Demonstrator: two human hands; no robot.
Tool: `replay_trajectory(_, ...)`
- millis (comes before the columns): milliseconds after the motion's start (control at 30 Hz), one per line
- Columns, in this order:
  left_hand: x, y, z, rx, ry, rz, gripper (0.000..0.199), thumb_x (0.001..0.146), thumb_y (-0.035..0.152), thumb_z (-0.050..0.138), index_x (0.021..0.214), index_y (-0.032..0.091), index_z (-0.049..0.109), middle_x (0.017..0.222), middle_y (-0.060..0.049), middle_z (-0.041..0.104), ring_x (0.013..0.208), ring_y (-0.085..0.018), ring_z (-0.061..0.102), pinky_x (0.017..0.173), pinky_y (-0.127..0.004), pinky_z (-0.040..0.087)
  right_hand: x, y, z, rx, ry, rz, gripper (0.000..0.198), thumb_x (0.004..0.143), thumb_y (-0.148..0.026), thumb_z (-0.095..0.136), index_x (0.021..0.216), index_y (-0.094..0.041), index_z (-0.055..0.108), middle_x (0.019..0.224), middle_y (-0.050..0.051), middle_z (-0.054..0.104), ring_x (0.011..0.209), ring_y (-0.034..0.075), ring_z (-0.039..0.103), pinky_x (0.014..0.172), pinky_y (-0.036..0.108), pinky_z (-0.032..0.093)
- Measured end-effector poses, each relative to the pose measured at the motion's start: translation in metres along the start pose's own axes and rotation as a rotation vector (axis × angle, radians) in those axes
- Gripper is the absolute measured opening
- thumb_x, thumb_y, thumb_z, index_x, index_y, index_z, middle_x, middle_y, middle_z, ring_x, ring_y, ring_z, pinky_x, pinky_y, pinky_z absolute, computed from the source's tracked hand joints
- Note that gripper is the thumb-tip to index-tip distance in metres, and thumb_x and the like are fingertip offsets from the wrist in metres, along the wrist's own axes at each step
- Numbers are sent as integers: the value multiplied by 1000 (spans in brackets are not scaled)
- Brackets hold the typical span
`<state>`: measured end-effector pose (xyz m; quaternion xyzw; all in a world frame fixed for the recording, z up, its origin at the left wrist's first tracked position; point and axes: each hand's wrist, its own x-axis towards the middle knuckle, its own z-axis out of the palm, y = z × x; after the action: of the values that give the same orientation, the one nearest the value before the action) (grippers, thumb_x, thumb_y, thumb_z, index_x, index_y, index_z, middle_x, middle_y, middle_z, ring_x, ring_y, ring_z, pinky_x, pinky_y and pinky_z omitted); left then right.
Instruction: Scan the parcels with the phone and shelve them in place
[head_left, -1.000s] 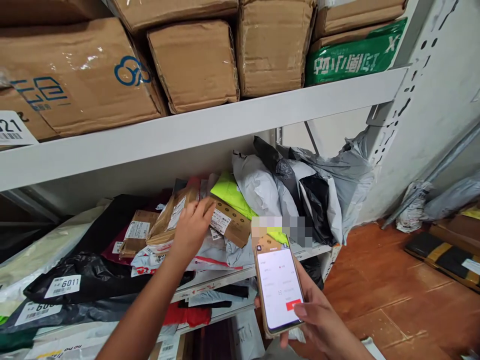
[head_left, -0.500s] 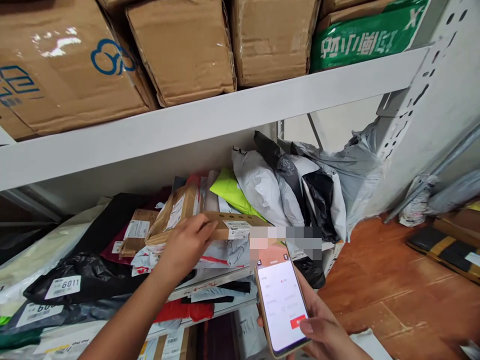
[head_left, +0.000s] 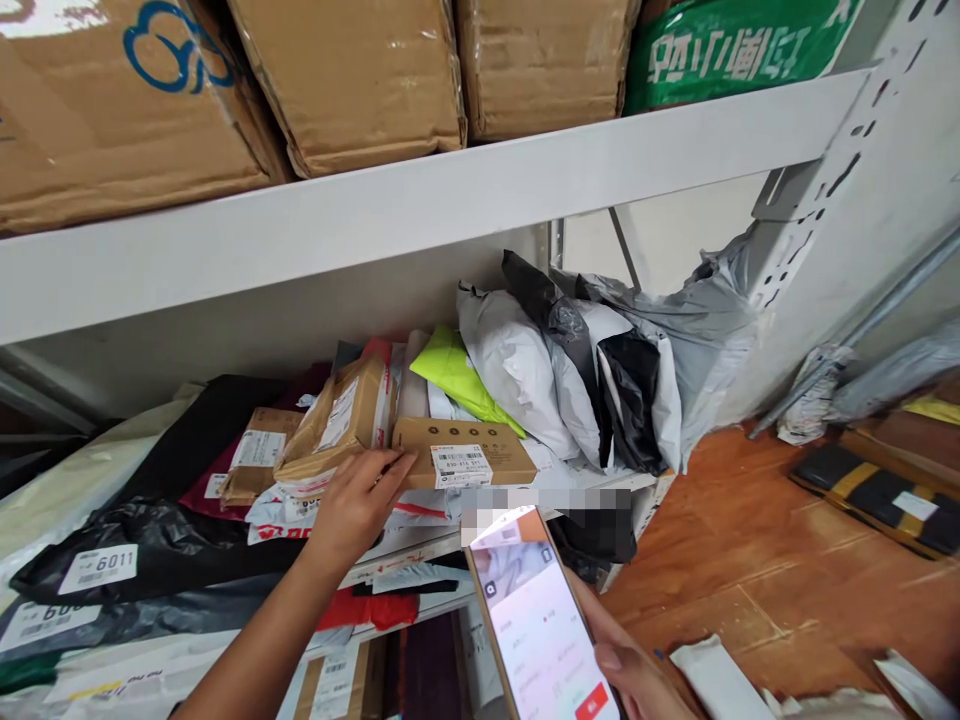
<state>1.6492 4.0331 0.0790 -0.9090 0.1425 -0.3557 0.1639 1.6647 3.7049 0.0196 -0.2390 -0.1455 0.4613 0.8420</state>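
My left hand (head_left: 364, 500) has its fingers closed around the left end of a flat brown cardboard box (head_left: 517, 467) on the middle shelf; part of the grip is hidden. A white barcode label (head_left: 460, 465) on the box faces me. My right hand (head_left: 637, 660) holds a smartphone (head_left: 536, 620), thumb beside its lit screen, which shows a camera picture above a pale form with a red button. Just behind the box lies a lime-green mailer bag (head_left: 457, 378). To its left leans a taped brown parcel (head_left: 341, 410), and a smaller labelled parcel (head_left: 259, 452) is beyond that.
Large cardboard boxes (head_left: 352, 80) stand above a white shelf beam (head_left: 420, 205). Grey and white mailer bags (head_left: 517, 360) lean at the shelf's right end. Black bags (head_left: 142, 540) lie left. More parcels (head_left: 870, 490) rest on the brown floor.
The cardboard box has tilted so its label shows more fully. The phone has shifted left and lower in view, and its screen now shows a different camera picture. The whole view has shifted slightly.
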Motion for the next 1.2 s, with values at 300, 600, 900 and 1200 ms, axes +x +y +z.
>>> replay_trajectory(300,-12,1,9,-13,3,-27,44,89,9,64,131,19,55,110,-11,67,96,-23,63,82,-37,49,22,4,28,-15,-80,38,74,80,-56,70,143,-26,44,104,11,73,81,31,73,73,45,56)
replay_trajectory(600,-11,-1,12,-8,14,-38,44,88,8,65,130,19,55,111,-10,67,96,-23,62,82,-36,48,23,3,32,40,-98,16,67,81,-49,72,140,-28,48,119,10,69,88,30,72,77,48,57)
replay_trajectory(900,-9,-2,12,-6,26,-14,44,88,7,64,129,18,55,110,-11,67,97,-22,63,81,-35,49,22,-2,33,-27,-89,36,73,81,-53,69,143,-24,42,105,12,73,81,33,74,71,46,56)
replay_trajectory(1200,-9,-2,15,1,43,-13,44,87,8,68,129,18,57,110,-10,67,94,-21,63,82,-36,48,24,0,32,-9,-104,29,77,82,-52,69,145,-22,37,111,15,72,83,34,74,74,48,56)
